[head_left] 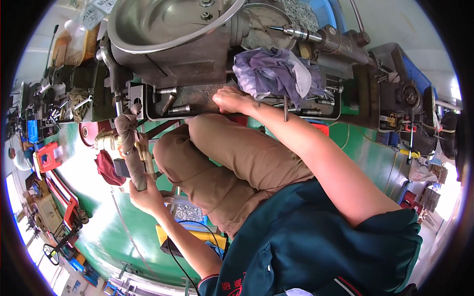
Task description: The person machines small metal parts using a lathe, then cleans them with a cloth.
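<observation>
A grey machine body (173, 69) is the biggest thing here, topped by a wide metal basin (163, 27) with bolts on its floor. Below its front edge sits a shallow metal tray (197, 96), above the person's knees. A long cloth-wrapped lever (129, 143) hangs left of the tray, and the left hand (147, 197) closes around its lower end; the wrapping could twist under the palm if it is loose, and the hold would slip. To the right, a crumpled purple rag (276, 74) droops over the tray near a pointed spindle (301, 33); its loose folds could snag if anything beside it turned. The right hand (232, 100) is at the tray's front edge, fingers curled in tightly; I cannot tell whether anything is pinched inside. Short metal cylinders (178, 109) lie in the tray to its left, where a careless sweep of the knuckles might knock them about. Smallest is a thin rod (286, 108) poking down below the rag, its tip beside or against the right forearm, I cannot tell which; lifting that arm quickly could scrape the skin.
</observation>
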A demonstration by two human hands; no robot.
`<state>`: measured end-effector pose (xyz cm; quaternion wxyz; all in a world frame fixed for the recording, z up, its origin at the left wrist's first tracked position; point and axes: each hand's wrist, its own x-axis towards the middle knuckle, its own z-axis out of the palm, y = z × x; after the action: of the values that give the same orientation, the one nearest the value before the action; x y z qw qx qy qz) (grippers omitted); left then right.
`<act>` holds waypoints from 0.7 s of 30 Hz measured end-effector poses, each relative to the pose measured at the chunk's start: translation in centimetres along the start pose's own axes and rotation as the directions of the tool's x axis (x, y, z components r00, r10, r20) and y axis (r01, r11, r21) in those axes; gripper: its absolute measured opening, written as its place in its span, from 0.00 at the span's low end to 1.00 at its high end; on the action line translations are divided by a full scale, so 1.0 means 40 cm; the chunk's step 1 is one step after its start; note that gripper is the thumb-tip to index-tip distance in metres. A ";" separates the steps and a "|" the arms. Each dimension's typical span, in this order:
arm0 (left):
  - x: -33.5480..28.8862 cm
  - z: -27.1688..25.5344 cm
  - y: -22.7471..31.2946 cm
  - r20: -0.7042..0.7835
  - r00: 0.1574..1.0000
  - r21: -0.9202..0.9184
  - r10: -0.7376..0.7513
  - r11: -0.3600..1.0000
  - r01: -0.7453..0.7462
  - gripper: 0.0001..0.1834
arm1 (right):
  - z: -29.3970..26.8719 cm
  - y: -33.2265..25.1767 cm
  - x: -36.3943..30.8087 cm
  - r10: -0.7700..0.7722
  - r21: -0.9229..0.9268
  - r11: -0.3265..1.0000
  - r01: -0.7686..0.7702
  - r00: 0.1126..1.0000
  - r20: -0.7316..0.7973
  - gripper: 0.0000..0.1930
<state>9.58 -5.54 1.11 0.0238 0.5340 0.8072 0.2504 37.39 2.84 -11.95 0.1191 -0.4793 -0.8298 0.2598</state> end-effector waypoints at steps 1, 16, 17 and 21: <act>0.000 0.000 0.001 0.001 1.000 0.001 0.002 1.000 -0.002 0.12 | 0.002 0.003 0.003 0.010 -0.017 1.000 -0.009 1.000 0.025 0.04; 0.001 -0.002 -0.012 0.039 0.999 -0.007 -0.002 1.000 0.003 0.14 | 0.043 0.023 0.009 -0.056 -0.038 0.998 0.053 0.995 -0.085 0.05; 0.001 -0.001 -0.012 0.036 0.999 -0.007 0.004 1.000 -0.004 0.14 | 0.045 0.022 0.009 -0.073 -0.061 0.996 0.067 0.993 -0.095 0.05; -0.001 0.000 -0.008 0.013 1.000 0.000 0.008 1.000 -0.008 0.14 | 0.050 0.029 0.015 -0.067 -0.106 0.992 0.063 0.997 -0.032 0.04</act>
<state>9.32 -5.69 0.97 0.0282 0.5389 0.8049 0.2468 37.05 3.20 -14.28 0.1170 -0.4621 -0.8552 0.2033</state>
